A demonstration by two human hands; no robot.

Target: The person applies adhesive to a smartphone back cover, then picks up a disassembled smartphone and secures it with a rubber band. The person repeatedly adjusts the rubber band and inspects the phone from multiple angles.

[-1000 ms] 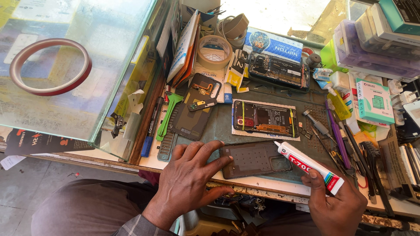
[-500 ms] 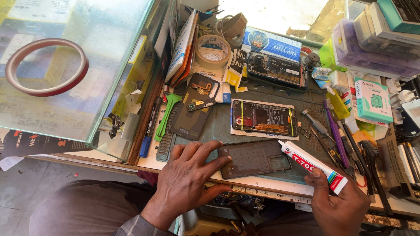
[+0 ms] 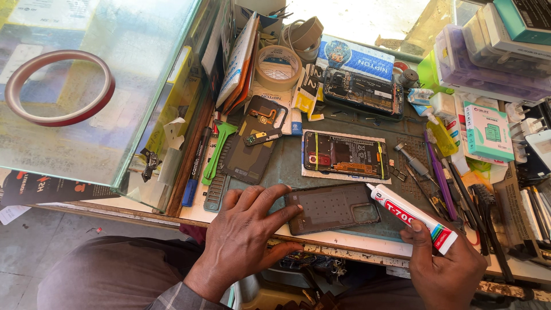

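My left hand (image 3: 247, 241) presses flat on the near left end of a dark phone back cover (image 3: 336, 208) that lies inside-up at the front edge of the workbench. My right hand (image 3: 447, 267) grips the tail of a white and red glue tube (image 3: 410, 216), whose nozzle rests at the cover's upper right corner. Behind the cover lies an opened phone (image 3: 344, 154) with its board and battery showing, on a white sheet.
A glass case (image 3: 86, 86) with a red tape ring (image 3: 57, 86) stands at the left. A second opened phone (image 3: 363, 92), a tape roll (image 3: 278, 66), a dark cover with loose parts (image 3: 252, 146), a green pry tool (image 3: 218, 149), several screwdrivers and brushes (image 3: 453, 183) and stacked boxes (image 3: 488, 131) crowd the bench.
The glue tube's nozzle has slid slightly left onto the back cover's corner. My left hand stays pressed on the cover.
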